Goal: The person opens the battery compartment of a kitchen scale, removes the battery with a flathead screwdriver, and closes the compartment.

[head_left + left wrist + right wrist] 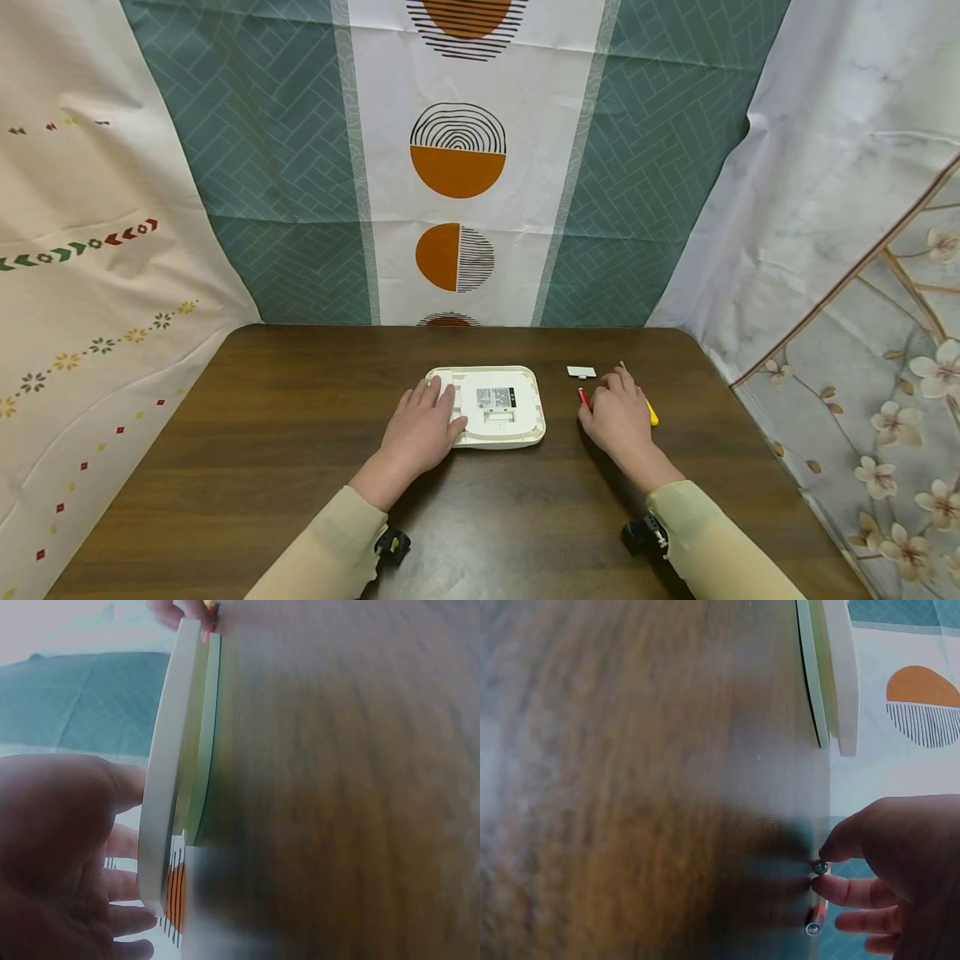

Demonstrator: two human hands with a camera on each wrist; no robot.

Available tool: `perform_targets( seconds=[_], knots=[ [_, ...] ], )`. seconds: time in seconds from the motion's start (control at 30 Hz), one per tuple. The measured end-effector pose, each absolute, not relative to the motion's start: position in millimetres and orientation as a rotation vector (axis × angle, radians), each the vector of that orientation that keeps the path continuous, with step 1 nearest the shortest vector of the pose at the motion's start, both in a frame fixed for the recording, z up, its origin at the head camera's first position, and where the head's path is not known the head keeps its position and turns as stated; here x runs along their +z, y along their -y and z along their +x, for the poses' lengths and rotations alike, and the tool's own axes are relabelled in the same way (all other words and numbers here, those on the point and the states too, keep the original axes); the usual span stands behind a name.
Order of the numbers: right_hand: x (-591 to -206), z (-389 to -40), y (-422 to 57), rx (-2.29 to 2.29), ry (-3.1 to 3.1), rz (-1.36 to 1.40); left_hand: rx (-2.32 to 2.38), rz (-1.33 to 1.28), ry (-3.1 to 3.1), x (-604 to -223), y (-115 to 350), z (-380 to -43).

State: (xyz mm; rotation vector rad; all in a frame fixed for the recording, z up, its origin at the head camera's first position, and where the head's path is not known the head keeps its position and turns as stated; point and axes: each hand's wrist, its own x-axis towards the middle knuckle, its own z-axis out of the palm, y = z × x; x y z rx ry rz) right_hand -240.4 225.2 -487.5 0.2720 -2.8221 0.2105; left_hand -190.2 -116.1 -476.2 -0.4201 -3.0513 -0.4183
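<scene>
A white, rounded square device (528, 417) lies underside up, showing a printed label and an uncovered battery compartment. My left hand (420, 427) rests on its left side with fairly straight fingers; the left wrist view shows the thumb and fingers along the device's edge (161, 765). To the right, my right hand (618, 417) is low over the table. Its thumb and index finger pinch a small battery (820, 867), seen end-on in the right wrist view. A second battery (814, 922), partly red, lies beside it under the other fingers.
A small white cover (581, 372) with a tab lies beyond the right hand. A yellow-handled tool (652, 414), mostly hidden by that hand, lies to its right. The brown wooden table (300, 400) meets patterned cloths at its back and sides.
</scene>
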Motion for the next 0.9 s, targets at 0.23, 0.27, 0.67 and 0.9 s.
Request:
perform_targets(
  seconds=[0.23, 0.27, 0.67, 0.9],
  knots=[
    [-488.1, -241.9, -224.7, 0.227, 2.823, 0.263, -0.411, -0.416, 3.050, -476.8, 116.4, -191.3],
    [-487.9, -241.8, -224.6, 0.229, 2.822, 0.265, -0.409, -0.415, 3.050, -476.7, 116.4, -191.4],
    [-481.7, -242.8, -229.0, 0.239, 2.770, 0.296, -0.409, -0.413, 3.055, -474.4, 116.0, -191.2],
    [-470.4, -248.7, -239.4, 0.212, 2.759, 0.430, -0.403, -0.416, 3.056, -475.3, 116.1, -191.6]
  ],
)
